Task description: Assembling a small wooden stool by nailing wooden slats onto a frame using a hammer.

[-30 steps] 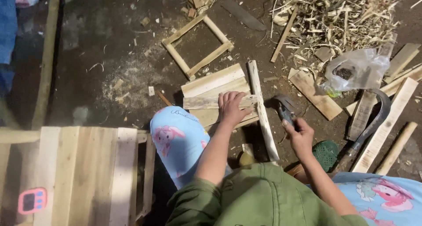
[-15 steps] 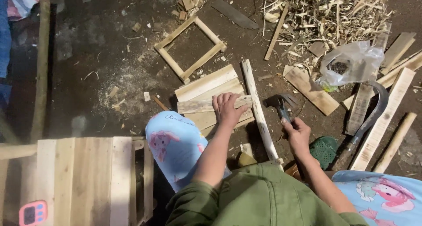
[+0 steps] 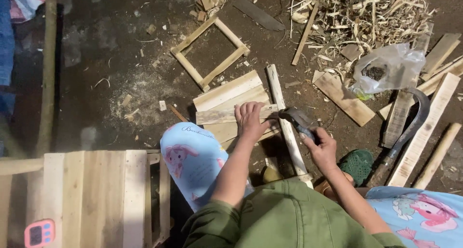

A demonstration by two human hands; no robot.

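My left hand (image 3: 251,120) presses flat on a pale wooden slat (image 3: 217,116) lying across a small stack of boards (image 3: 226,91) on the dirt floor. My right hand (image 3: 320,144) grips the handle of a hammer (image 3: 295,118), whose dark head rests by the slat's right end, over a long thin stick (image 3: 280,96). My knees in light blue patterned trousers (image 3: 193,163) frame the work, and green sleeves cover my arms.
A square frame of sticks (image 3: 210,52) lies beyond the boards. Wood shavings (image 3: 366,11), a clear plastic bag (image 3: 388,67), loose planks (image 3: 345,98) and a curved blade tool (image 3: 410,125) lie right. A slatted wooden crate (image 3: 91,195) with a pink timer (image 3: 38,232) sits lower left.
The view has shifted slightly. My right hand has brought the hammer head left and down, closer to the slat's end. My left hand stays on the slat.
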